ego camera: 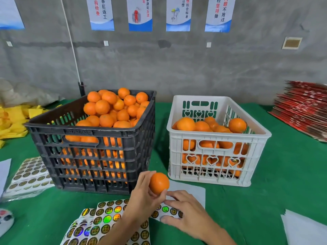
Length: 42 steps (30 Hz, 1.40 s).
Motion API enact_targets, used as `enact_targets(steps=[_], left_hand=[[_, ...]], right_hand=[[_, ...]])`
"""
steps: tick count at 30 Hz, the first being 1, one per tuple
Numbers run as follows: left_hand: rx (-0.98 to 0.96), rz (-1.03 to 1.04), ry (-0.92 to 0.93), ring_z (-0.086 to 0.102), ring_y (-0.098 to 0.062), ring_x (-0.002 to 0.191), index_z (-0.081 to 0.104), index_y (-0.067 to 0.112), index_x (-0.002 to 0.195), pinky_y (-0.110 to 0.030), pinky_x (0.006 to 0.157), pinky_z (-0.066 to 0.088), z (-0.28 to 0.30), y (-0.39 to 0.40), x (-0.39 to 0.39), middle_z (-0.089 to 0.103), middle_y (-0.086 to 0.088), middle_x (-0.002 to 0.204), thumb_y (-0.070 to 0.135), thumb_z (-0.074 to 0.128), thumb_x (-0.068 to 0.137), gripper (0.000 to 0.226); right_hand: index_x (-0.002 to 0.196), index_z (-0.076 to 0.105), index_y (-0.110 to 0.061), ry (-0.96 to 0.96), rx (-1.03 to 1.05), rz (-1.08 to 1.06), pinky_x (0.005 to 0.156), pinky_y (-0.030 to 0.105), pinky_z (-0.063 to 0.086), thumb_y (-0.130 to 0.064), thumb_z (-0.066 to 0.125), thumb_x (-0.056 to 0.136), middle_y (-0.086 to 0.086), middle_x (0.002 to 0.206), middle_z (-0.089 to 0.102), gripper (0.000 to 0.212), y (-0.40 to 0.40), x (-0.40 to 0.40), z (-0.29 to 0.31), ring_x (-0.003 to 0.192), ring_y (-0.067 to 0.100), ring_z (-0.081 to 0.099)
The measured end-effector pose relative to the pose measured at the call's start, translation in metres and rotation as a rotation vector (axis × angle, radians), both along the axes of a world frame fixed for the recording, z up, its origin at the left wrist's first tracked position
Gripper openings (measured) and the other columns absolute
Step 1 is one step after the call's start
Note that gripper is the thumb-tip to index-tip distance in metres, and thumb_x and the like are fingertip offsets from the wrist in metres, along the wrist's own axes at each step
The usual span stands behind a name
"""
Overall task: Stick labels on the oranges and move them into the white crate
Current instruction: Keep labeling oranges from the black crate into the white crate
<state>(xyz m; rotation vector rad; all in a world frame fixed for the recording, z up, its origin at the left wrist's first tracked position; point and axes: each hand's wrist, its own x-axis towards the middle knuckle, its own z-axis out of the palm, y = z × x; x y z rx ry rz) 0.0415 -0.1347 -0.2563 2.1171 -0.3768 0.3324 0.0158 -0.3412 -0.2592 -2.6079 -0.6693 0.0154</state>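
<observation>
Green cloth (pixel 292 174) covers the table. Left hand (pixel 143 197) grips an orange (pixel 158 183) near the white crate (pixel 212 137); right hand (pixel 185 213) lies just right of it, fingers pressing a label sheet (pixel 109 213).

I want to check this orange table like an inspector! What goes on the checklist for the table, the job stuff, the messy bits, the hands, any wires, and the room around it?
Surface: green table cover, mostly visible.
Job's things: black crate heaped with oranges; white crate partly filled; one orange held above the sticker sheets.
Clutter: more sticker sheets at left, yellow bags, red stacked cartons, white paper.
Hands: left hand grips the orange; right hand rests on a sticker strip, fingers curled at it.
Cables: white cord down the wall.
Surroundings: grey concrete wall with posters.
</observation>
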Motion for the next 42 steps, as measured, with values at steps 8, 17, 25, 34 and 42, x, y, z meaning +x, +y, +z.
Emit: enact_targets(steps=[8, 17, 25, 34, 42], left_hand=[[0.025, -0.027, -0.005, 0.067, -0.005, 0.097, 0.046, 0.039, 0.139, -0.022, 0.086, 0.058, 0.001, -0.001, -0.001, 0.037, 0.029, 0.135, 0.055, 0.077, 0.083, 0.065], [0.031, -0.021, -0.026, 0.065, -0.001, 0.098, 0.047, 0.039, 0.139, -0.02, 0.084, 0.058, 0.002, 0.0, -0.001, 0.035, 0.034, 0.135, 0.075, 0.069, 0.076, 0.075], [0.032, -0.004, -0.014, 0.067, -0.011, 0.097, 0.046, 0.044, 0.136, -0.022, 0.084, 0.059, -0.001, 0.001, 0.002, 0.038, 0.034, 0.134, 0.08, 0.066, 0.076, 0.073], [0.153, -0.143, -0.083, 0.067, -0.004, 0.079, 0.048, 0.033, 0.141, -0.019, 0.071, 0.058, 0.003, -0.004, -0.007, 0.036, 0.027, 0.138, 0.056, 0.076, 0.082, 0.069], [0.188, -0.137, -0.128, 0.066, -0.004, 0.075, 0.047, 0.041, 0.141, -0.022, 0.068, 0.059, 0.006, -0.003, -0.007, 0.033, 0.022, 0.139, 0.045, 0.074, 0.087, 0.06]], right_hand=[[0.131, 0.068, -0.041, -0.055, 0.063, 0.013, 0.111, 0.025, 0.032, -0.079, 0.043, 0.091, -0.03, 0.143, 0.051, 0.06, 0.0, -0.002, -0.003, 0.129, -0.006, 0.034], [0.105, 0.076, -0.051, 0.193, 0.41, -0.079, 0.102, 0.025, 0.044, -0.057, 0.066, 0.09, -0.043, 0.131, 0.053, 0.019, 0.0, 0.0, -0.001, 0.128, -0.01, 0.037], [0.095, 0.076, -0.035, 0.093, 0.406, -0.153, 0.086, 0.019, 0.045, -0.038, 0.064, 0.098, -0.034, 0.119, 0.063, 0.013, 0.003, -0.004, -0.004, 0.113, -0.004, 0.051], [0.094, 0.066, -0.026, -0.326, 0.584, -0.487, 0.071, 0.026, 0.053, -0.026, 0.057, 0.103, -0.018, 0.094, 0.062, 0.013, 0.007, -0.014, 0.013, 0.084, 0.004, 0.061], [0.118, 0.072, -0.022, -0.511, 0.381, -0.215, 0.09, 0.022, 0.05, -0.036, 0.05, 0.107, -0.016, 0.126, 0.059, 0.028, 0.02, -0.021, 0.012, 0.109, 0.0, 0.057]])
